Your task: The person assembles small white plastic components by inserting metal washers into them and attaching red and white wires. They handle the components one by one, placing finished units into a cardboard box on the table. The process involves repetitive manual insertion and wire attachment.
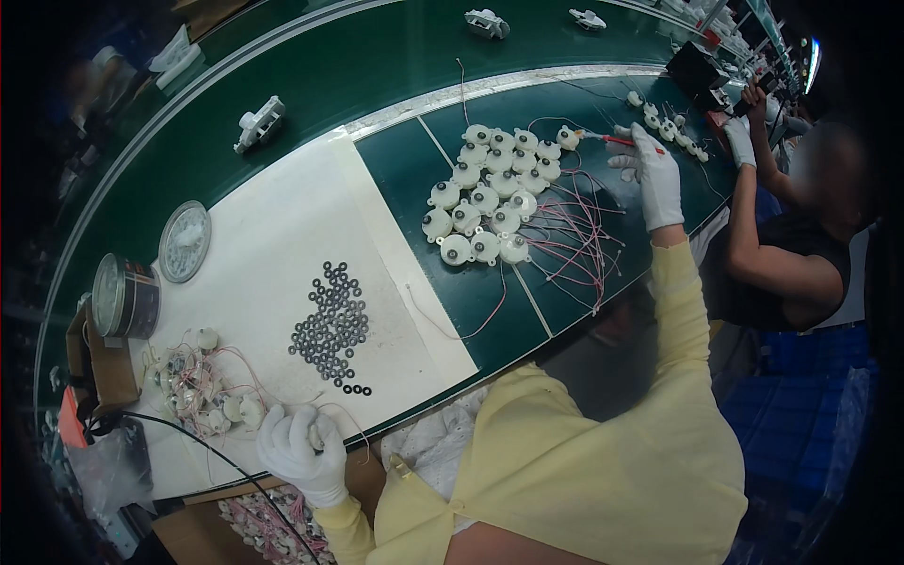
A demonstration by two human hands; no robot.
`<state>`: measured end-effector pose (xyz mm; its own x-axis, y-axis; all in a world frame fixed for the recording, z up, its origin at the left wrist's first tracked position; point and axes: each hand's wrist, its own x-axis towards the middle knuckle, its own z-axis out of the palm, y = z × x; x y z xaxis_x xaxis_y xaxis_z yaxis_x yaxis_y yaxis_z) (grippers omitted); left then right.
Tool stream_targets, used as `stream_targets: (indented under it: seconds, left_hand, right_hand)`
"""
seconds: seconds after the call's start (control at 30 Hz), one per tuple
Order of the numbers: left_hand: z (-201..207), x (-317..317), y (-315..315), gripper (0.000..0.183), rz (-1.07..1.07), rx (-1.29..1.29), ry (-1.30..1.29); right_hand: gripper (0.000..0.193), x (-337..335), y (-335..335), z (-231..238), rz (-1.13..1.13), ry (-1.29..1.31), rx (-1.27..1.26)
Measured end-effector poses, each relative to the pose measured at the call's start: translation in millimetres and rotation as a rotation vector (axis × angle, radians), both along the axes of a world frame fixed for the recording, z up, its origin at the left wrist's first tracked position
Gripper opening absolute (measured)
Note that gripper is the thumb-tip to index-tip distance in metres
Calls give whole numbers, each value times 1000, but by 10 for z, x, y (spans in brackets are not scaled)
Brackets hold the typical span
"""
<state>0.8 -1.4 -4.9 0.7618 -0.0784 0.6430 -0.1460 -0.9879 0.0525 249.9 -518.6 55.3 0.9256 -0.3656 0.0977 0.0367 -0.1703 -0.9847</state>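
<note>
My right hand point(656, 179), in a white glove, is closed on a thin red-handled tool point(617, 141). The tool's tip is at a small round white motor point(568, 137) at the far right corner of a cluster of similar motors point(485, 198). Dark centres show on these motors, and pink and white wires point(589, 235) trail from them to the right. Low on the left, my gloved left hand point(303, 454) is curled around a pale rounded motor point(325, 433), partly hidden by the fingers. Beside it lies a tangled heap of wired motors point(212, 386).
Many small black rings point(330, 325) lie on a white sheet point(282, 217). A tin point(125, 297) and a round lid with white paste point(185, 242) stand at left. White plastic parts point(260, 123) sit on the green belt point(348, 66). A co-worker point(782, 235) works at right.
</note>
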Motion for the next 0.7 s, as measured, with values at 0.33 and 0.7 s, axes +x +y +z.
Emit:
stream_targets:
  seconds: [0.33,0.7]
  left_hand:
    - [-8,-7,2,24,-9,-46,22]
    - [20,14,-2,25,-17,-11,6]
  right_hand:
    - [44,559,84,-166,230,-50,649]
    - [46,171,177,-56,170,-88,250]
